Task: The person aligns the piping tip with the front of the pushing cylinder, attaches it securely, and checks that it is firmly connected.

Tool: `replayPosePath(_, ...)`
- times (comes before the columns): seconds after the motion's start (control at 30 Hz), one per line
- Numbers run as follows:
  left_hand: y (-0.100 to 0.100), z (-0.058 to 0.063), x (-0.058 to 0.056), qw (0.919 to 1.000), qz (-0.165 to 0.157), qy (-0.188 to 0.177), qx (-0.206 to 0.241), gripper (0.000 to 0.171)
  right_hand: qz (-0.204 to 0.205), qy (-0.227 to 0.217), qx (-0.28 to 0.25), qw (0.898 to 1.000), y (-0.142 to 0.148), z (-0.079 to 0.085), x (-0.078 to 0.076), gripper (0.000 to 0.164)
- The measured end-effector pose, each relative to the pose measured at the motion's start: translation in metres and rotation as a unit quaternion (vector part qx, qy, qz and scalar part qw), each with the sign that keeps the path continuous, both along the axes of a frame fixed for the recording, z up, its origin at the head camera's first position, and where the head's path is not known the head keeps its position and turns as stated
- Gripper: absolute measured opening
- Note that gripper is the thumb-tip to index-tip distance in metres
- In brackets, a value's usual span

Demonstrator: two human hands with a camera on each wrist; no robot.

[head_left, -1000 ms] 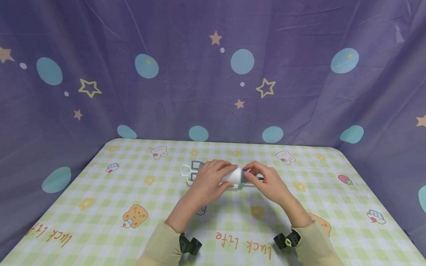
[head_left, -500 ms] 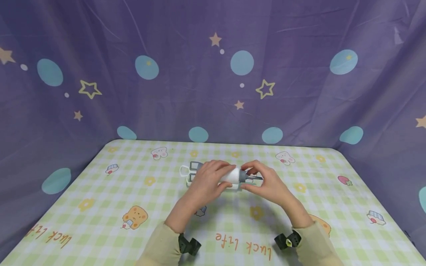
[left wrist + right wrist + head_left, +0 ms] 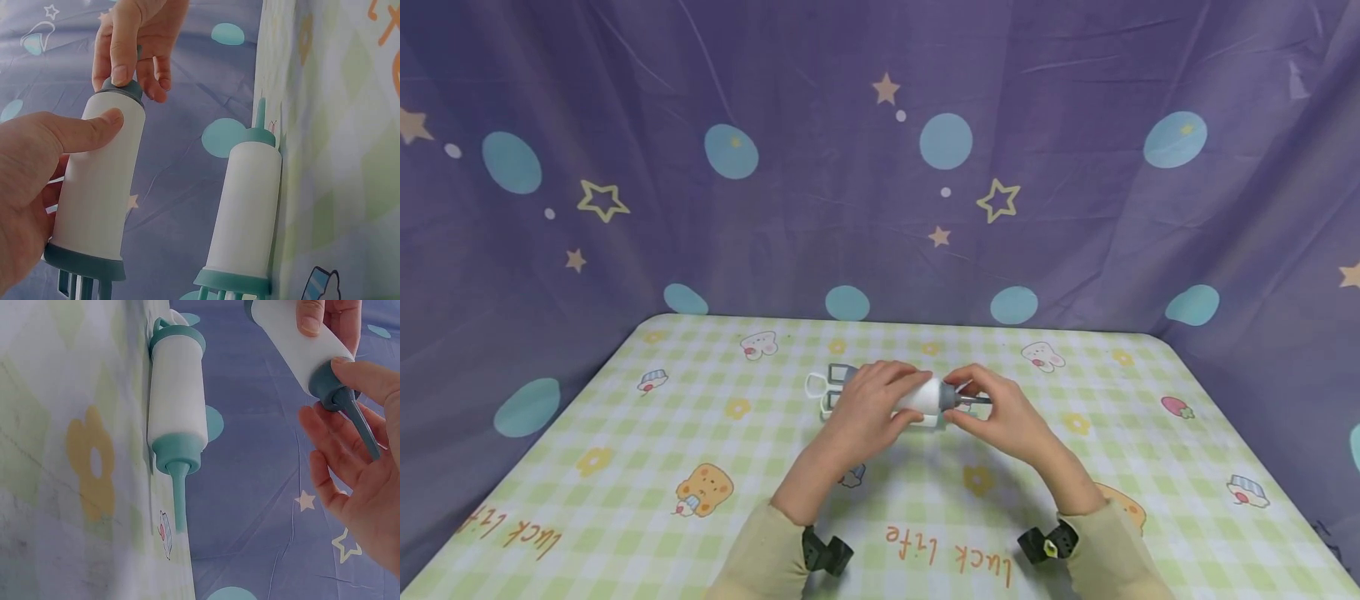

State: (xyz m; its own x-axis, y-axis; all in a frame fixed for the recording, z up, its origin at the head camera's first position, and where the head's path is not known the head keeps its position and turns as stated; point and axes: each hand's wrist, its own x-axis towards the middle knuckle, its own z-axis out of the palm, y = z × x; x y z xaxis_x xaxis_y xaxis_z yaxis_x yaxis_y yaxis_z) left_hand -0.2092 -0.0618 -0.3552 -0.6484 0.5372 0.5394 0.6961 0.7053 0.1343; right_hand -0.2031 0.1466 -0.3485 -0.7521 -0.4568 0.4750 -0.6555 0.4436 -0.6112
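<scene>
My left hand [image 3: 872, 408] grips the white barrel of a plastic syringe [image 3: 103, 194], with its thumb laid along the side. That syringe has a grey-blue end cap [image 3: 325, 384] and a long thin nozzle [image 3: 364, 425]. At the cap, my right hand [image 3: 1006, 412] pinches with thumb and fingers, and the nozzle points back toward its palm. A second white syringe [image 3: 247, 206] with green ends lies on the table just beneath, mostly covered by the hands in the head view. Framed plunger ends show left of my left hand.
A green-and-white checked cloth [image 3: 625, 500] with cartoon prints covers the table. Behind it hangs a purple curtain [image 3: 820, 208] with stars and blue dots. Each wrist wears a black camera, the left one [image 3: 827, 552] and the right one [image 3: 1047, 542].
My right fingers pinched the cap a second ago, spread around it half a second ago, and now pinch it again. My left hand keeps its hold on the barrel.
</scene>
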Motion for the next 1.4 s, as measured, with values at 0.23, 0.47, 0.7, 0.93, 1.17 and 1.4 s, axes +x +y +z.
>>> replayPosePath(0.23, 0.0, 0.0, 0.0, 1.0, -0.001, 0.003, 0.001, 0.047, -0.005, -0.011, 0.002, 1.0, 0.0, 0.0, 0.001, 0.027)
replayPosePath(0.47, 0.001, 0.0, 0.001, 0.9999, 0.003, 0.009, -0.009, 0.047, -0.006, -0.011, -0.003, 1.0, -0.001, -0.001, 0.001, 0.021)
replayPosePath(0.7, 0.001, 0.001, 0.001, 0.9999, 0.005, 0.005, -0.011, 0.047, -0.013, -0.016, 0.007, 1.0, -0.001, 0.0, 0.001, 0.027)
replayPosePath(0.93, 0.0, 0.0, 0.0, 0.9998, 0.005, 0.011, -0.013, 0.047, -0.004, 0.025, -0.002, 1.0, -0.001, -0.002, 0.0, 0.038)
replayPosePath(1.17, 0.001, 0.0, 0.0, 0.9999, 0.003, 0.012, -0.01, 0.047, -0.004, 0.049, -0.012, 0.999, -0.002, -0.005, -0.001, 0.035)
replayPosePath(1.4, 0.001, 0.0, 0.0, 0.9999, 0.001, 0.013, -0.005, 0.047, -0.011, 0.041, -0.007, 0.999, 0.002, -0.013, -0.007, 0.032)
